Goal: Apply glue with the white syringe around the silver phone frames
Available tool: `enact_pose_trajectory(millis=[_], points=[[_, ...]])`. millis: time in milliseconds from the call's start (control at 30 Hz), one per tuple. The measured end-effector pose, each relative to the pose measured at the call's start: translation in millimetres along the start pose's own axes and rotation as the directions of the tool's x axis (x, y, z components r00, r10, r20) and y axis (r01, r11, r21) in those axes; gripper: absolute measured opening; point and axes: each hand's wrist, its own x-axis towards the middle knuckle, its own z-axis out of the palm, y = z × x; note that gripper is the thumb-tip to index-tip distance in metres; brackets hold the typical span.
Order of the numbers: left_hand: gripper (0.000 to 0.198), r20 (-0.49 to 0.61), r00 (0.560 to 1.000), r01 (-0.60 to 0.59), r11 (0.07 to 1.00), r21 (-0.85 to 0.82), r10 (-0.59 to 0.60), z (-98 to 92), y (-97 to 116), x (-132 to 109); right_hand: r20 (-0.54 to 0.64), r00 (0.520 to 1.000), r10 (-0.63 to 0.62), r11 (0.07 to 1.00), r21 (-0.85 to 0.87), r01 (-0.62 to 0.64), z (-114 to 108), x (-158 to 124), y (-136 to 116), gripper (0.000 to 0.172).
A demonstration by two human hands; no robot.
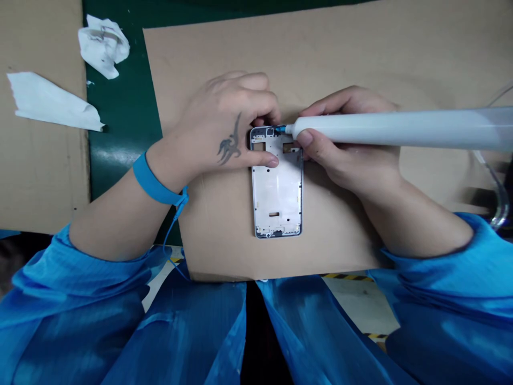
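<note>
A white phone frame [277,192] lies flat on a brown cardboard sheet [360,53]. My left hand [224,128] rests on its top left corner, thumb pressed on the frame and fingers curled over its upper edge. My right hand [348,144] is closed around a long white dispensing syringe [401,128]. The syringe lies level and its blue tip touches the frame's top edge. A blue strap with a cord [154,184] circles my left wrist.
A crumpled white wipe [103,45] and a flat scrap of white paper [52,101] lie at the upper left, on a green mat [120,107] and a second cardboard piece [40,171]. A clear tube [499,187] curves away at the right edge.
</note>
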Motion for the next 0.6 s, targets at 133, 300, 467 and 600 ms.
enact_pose_trajectory(millis=[133, 300, 467, 600], points=[[0.043, 0.017, 1.0, 0.018, 1.0, -0.003, -0.018, 0.0, -1.5, -0.2, 0.012, 1.0, 0.011, 1.0, -0.024, -0.011, 0.1, 1.2, -3.0, 0.037], [0.049, 0.024, 0.998, 0.053, 0.997, -0.049, -0.052, 1.5, -3.8, -0.1, 0.026, 0.994, 0.103, 0.995, 0.002, -0.103, -3.8, -0.3, -5.5, 0.045], [0.05, 0.043, 0.996, 0.078, 0.996, -0.037, -0.077, 2.7, -1.9, 1.0, 0.021, 0.995, 0.1, 0.995, -0.006, -0.1, -3.0, -1.8, -4.0, 0.043], [0.058, 0.078, 0.991, 0.11, 0.994, 0.022, -0.111, 4.7, 2.1, 1.5, -0.046, 0.998, 0.043, 0.992, 0.121, -0.037, -1.1, -4.5, 2.7, 0.046]])
